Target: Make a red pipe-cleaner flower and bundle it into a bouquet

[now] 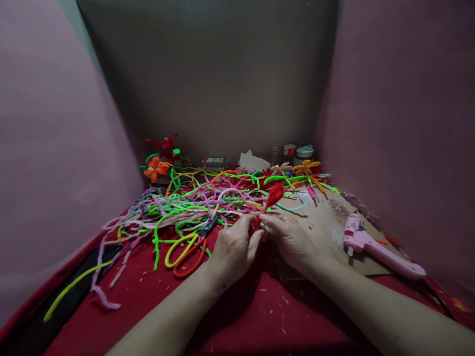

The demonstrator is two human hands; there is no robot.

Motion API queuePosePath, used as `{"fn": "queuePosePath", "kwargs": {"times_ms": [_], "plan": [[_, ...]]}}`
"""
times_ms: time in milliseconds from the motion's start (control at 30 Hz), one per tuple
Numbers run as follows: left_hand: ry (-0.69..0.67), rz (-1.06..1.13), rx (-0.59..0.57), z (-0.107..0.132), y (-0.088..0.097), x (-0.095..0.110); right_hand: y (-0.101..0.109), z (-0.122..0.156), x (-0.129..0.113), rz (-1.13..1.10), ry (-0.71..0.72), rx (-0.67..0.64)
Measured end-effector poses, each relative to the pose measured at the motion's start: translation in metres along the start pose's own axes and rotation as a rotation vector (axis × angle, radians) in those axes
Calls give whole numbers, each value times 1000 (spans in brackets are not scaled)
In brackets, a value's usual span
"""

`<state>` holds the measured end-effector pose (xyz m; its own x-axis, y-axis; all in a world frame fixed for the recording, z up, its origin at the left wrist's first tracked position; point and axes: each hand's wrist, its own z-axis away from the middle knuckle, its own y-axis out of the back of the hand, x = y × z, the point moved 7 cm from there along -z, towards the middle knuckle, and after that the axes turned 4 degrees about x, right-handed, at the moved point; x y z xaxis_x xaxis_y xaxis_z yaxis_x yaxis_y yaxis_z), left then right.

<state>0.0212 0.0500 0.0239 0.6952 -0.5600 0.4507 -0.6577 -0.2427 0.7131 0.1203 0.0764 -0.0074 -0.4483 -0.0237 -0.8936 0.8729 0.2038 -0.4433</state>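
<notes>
My forearms come in from the lower edge and the right side, slanting inward until my two hands meet over the near part of the tabletop [267, 321]. My left grip [233, 242] is turned with the back of the hand up, fingers curled and pointing to the right; my right grip [291, 237] comes from the other side, thumb laid forward and fingers folded beneath.

No brand can be read. The cup [289, 150] at the back has a red label and the box [213, 160] some marking, both too small and dim for me to make out.

Both grips are pinched narrow, fingertips nearly touching, on the red piece [274, 195]. Its fuzzy, leaf-shaped head stands above my fingers, tilted to the right; its lower end is mostly hidden between my hands. Something pale shows by my right fingertips, and I cannot tell what it is.

Just beside my left grip lie the scissors [189, 252], one handle yellow, one red-orange, their blades against the heap of fuzzy stems [193, 202]. To my right, the pink glue gun [378, 247] rests across the board [326, 237].
</notes>
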Motion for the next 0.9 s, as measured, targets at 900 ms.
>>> {"fn": "queuePosePath", "kwargs": {"times_ms": [900], "plan": [[618,1182,-228,-1,-26,-16,-10,4,-9,209,124,-82]]}}
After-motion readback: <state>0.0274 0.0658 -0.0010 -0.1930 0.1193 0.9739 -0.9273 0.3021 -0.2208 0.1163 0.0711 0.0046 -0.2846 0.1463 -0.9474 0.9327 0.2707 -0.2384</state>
